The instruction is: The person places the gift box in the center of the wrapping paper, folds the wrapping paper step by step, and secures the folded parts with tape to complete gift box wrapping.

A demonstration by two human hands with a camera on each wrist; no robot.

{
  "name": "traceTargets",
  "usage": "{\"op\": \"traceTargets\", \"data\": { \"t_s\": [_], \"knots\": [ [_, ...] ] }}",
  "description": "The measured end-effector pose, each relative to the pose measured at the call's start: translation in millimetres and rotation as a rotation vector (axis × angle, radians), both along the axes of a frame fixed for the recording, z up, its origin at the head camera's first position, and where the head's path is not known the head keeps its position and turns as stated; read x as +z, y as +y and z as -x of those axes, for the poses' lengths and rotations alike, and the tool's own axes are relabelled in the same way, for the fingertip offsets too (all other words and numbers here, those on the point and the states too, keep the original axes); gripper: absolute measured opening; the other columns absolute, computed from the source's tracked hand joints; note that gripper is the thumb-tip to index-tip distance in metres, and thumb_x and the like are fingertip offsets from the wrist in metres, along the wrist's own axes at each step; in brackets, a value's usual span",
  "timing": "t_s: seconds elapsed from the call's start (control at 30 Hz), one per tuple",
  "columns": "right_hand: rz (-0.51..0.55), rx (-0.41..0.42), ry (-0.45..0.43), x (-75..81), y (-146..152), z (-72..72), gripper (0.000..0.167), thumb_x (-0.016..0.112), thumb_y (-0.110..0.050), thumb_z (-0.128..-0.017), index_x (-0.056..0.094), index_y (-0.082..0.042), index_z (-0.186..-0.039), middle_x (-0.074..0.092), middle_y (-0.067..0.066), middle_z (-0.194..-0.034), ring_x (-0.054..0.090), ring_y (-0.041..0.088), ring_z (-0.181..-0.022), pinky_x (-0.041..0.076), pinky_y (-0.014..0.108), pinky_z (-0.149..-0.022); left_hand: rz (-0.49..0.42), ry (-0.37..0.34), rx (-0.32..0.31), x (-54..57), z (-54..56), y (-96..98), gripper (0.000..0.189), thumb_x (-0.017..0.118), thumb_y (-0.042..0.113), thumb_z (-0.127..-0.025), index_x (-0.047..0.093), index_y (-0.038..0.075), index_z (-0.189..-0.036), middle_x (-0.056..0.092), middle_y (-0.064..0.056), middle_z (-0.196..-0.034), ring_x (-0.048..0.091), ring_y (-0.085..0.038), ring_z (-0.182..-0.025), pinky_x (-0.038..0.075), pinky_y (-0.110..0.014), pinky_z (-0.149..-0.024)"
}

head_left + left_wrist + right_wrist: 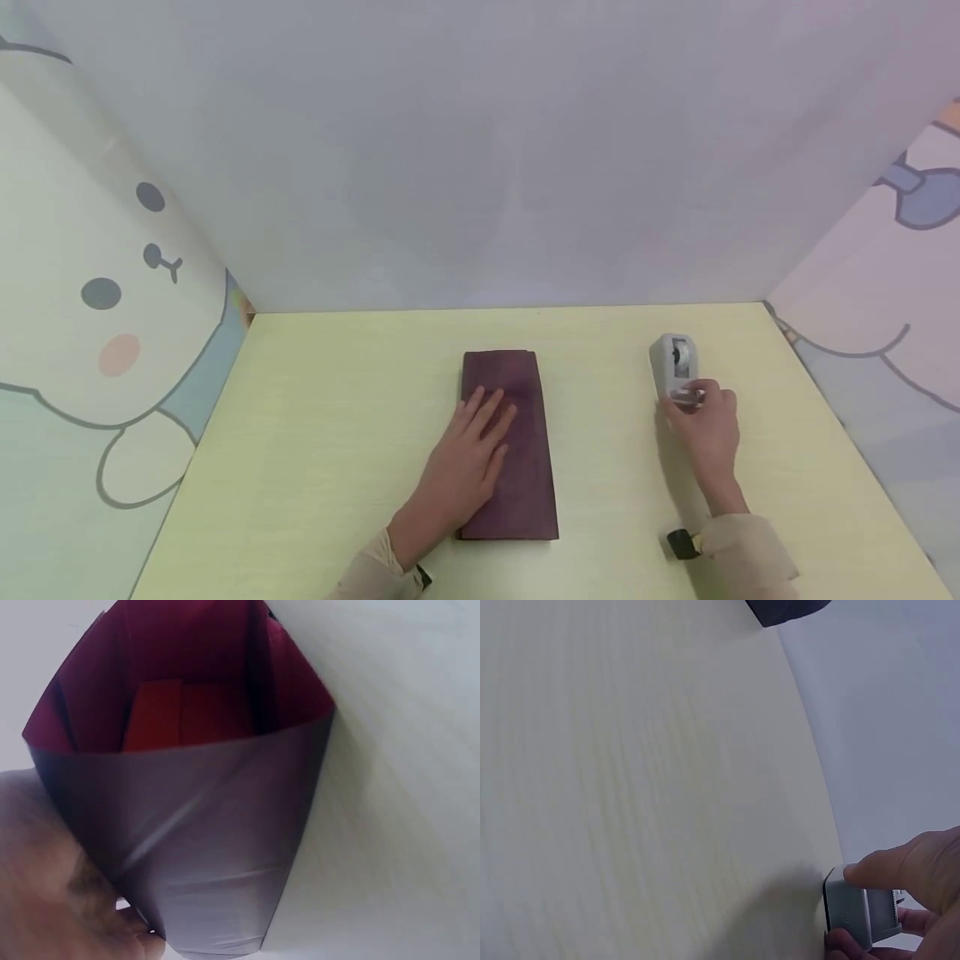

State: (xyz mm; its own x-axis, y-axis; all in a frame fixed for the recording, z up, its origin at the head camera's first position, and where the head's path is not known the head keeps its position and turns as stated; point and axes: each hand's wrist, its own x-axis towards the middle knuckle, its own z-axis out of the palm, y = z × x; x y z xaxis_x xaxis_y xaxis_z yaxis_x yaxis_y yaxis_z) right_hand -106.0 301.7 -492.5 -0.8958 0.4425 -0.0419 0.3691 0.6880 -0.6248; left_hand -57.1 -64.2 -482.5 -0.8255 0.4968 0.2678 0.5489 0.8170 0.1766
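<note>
So I've got a pale yellow tabletop (337, 400) on my head feed, with faint streaky grain showing up in the right wrist view, and a plain greyish-lavender back wall (510, 150) behind it. On the left wall (45, 467) I'm looking at a big white cartoon critter (45, 208), tilted, with dark oval eyes (101, 293), a little nose (152, 255) and a pink cheek (119, 356). The right wall (885, 433) gives me another white cartoon shape (855, 292), dark outline, plus a blue bow-like thing (928, 198) near the frame edge.
</note>
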Motion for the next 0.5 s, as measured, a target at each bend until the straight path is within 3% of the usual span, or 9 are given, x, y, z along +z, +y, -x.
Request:
{"op": "traceTargets", "data": {
  "t_s": [0.17, 0.3, 0.4, 0.5],
  "knots": [
    [0.049, -0.023, -0.049, 6.2, -10.7, -2.2, 0.057, 0.062, -0.034, -0.100, 0.047, 0.004, -0.140, 0.041, 0.030, -0.129, 0.058, 0.040, -0.099, 0.044, 0.032, -0.066, 0.017, 0.051, -0.028, 1.3, 1.6, 1.8, 0.049, 0.062, 0.021, -0.103, 0.057, 0.026, -0.151, 0.045, -0.019, -0.161, 0.041, -0.045, -0.151, 0.042, -0.058, -0.119],
    [0.092, -0.025, -0.018, 10.1, -7.3, -1.8, 0.056, 0.050, -0.036, -0.106, 0.054, 0.010, -0.138, 0.040, 0.034, -0.138, 0.051, 0.039, -0.108, 0.041, 0.035, -0.074, 0.048, 0.043, -0.038, 4.7, 1.9, 2.8, 0.052, 0.063, 0.020, -0.102, 0.055, 0.031, -0.152, 0.043, -0.022, -0.161, 0.040, -0.049, -0.150, 0.043, -0.059, -0.117],
    [0.090, -0.006, 0.023, 12.7, -2.0, 1.9, 0.053, 0.045, -0.031, -0.106, 0.061, 0.012, -0.132, 0.047, 0.036, -0.138, 0.052, 0.036, -0.106, 0.041, 0.033, -0.074, 0.083, 0.033, -0.041, 6.0, 1.9, 3.0, 0.054, 0.063, 0.021, -0.102, 0.052, 0.033, -0.154, 0.041, -0.023, -0.161, 0.040, -0.049, -0.150, 0.044, -0.059, -0.117],
    [0.070, 0.028, 0.003, 16.5, 2.7, 7.4, 0.051, 0.042, -0.028, -0.106, 0.063, 0.013, -0.130, 0.060, 0.034, -0.128, 0.059, 0.033, -0.098, 0.043, 0.029, -0.068, 0.118, 0.021, -0.043, 7.7, 1.2, 2.8, 0.056, 0.062, 0.020, -0.103, 0.050, 0.037, -0.155, 0.040, -0.023, -0.161, 0.039, -0.049, -0.150, 0.044, -0.059, -0.117]
  ]
}}
